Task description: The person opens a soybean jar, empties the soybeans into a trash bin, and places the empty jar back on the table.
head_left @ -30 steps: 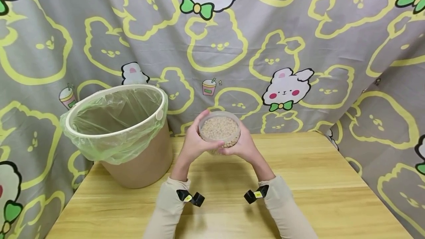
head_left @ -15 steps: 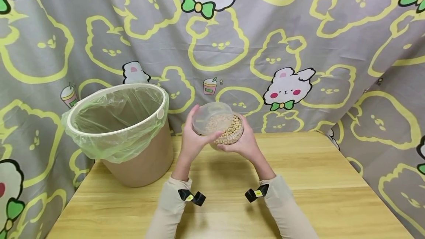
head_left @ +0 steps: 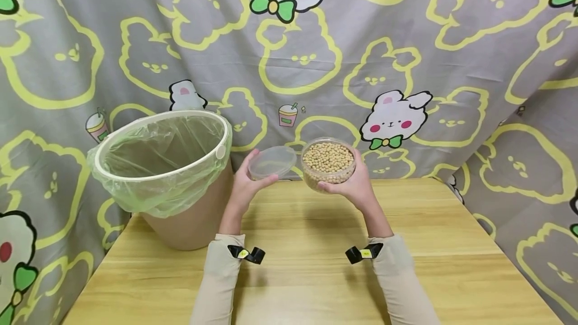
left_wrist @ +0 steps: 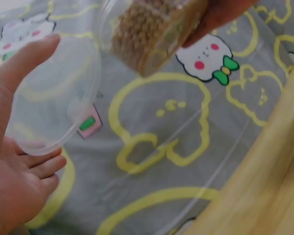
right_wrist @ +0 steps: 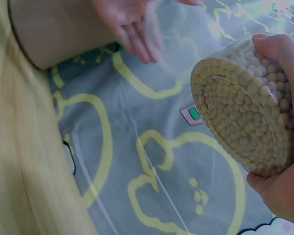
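Though head doesn't, right wrist shows tub's underside (right_wrist: 235, 120).

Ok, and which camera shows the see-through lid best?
The left wrist view: the lid looks biggest there, held in the left hand. The head view shows it smaller, beside the tub. The right wrist view catches it only faint and blurry.

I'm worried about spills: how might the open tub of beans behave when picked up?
The tub is probably heavy for its size, as beans nearly fill it. They would likely spill and roll if tipped, being round with the lid off, in the left hand. Smooth and shiny, the tub may be slippery.
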`<action>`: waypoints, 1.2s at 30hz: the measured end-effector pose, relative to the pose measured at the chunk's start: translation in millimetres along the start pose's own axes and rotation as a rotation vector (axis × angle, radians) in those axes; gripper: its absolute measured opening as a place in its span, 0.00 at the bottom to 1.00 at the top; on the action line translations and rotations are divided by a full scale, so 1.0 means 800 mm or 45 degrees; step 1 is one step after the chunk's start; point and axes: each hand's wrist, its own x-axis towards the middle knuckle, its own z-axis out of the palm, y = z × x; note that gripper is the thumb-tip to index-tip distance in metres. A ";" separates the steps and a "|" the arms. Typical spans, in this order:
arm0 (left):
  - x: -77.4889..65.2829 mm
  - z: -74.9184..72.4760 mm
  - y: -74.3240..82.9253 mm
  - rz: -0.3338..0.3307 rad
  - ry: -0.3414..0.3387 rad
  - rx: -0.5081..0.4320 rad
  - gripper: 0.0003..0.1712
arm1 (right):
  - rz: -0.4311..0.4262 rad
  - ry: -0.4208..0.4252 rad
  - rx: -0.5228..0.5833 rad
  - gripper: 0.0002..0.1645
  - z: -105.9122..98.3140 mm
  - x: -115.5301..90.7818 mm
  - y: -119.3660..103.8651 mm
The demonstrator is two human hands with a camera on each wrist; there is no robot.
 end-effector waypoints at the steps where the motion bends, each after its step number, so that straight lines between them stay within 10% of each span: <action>1: 0.001 -0.001 -0.005 -0.021 -0.027 0.019 0.58 | 0.005 0.009 -0.006 0.68 -0.003 0.000 0.000; 21: 0.002 0.003 -0.097 -0.364 -0.351 0.347 0.71 | 0.004 0.058 0.018 0.66 -0.014 0.003 -0.001; 36: -0.009 0.001 -0.113 -0.435 -0.470 0.473 0.72 | 0.029 0.031 -0.004 0.67 -0.010 0.003 0.004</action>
